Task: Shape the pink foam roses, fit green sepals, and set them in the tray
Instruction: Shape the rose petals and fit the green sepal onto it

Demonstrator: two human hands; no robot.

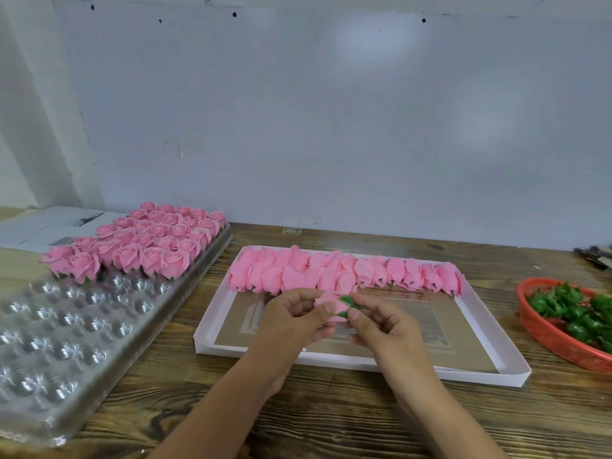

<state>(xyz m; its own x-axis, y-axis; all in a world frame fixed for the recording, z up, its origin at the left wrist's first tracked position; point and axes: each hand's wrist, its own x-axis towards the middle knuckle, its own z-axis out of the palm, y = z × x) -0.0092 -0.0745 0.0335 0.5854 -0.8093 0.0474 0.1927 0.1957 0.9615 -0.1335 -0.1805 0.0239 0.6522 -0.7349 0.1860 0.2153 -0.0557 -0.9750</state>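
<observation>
Both hands, left and right, pinch a rose with its sepal above the white box; bare wooden desk lies nearer.

Wooden table with dark grain. Left: clear plastic tray, its far cells filled with pink roses. Centre: shallow white box holding unshaped buds along its far side. Right: red basket of green sepals. Far left: papers.
</observation>
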